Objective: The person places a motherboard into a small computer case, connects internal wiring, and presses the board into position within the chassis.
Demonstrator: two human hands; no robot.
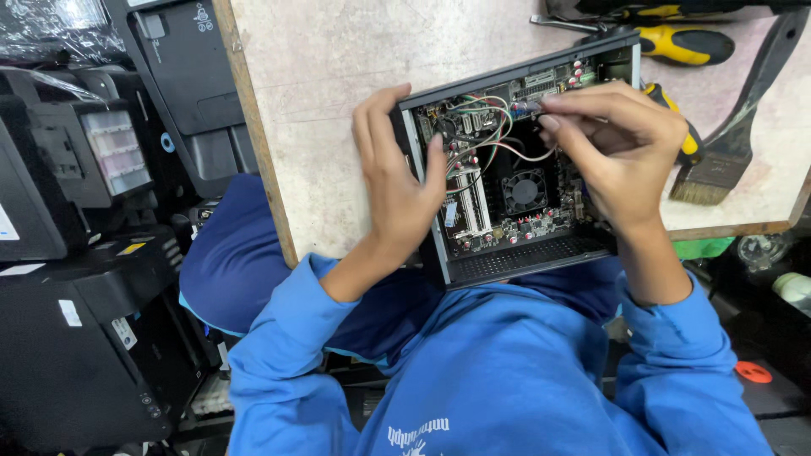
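The right hand (617, 148) had its fingertips (553, 101) pinched together on something small at the far edge of the circuit board (507, 169), among the bundled wires (498, 139); what exactly they pinched was too small to tell. The left hand (393, 181) was closed around the near left wall of the open black computer case (524, 257), its thumb (438, 165) hooked over the rim and resting inside on the board, the other fingers wrapped around the outer side. Between the two hands, just below the right fingertips, sat a small black cooling fan (525, 189), and beside the left thumb stood upright memory slots (473, 203). The case lay tilted on the edge of a worn pale tabletop (321, 101). Beyond the right hand lay a yellow-handled screwdriver (676, 44) and a black-handled brush (726, 160). To the left of the left hand, well apart, stood dark printers (76, 169) on the floor. Blue sleeves (287, 338) covered both forearms.
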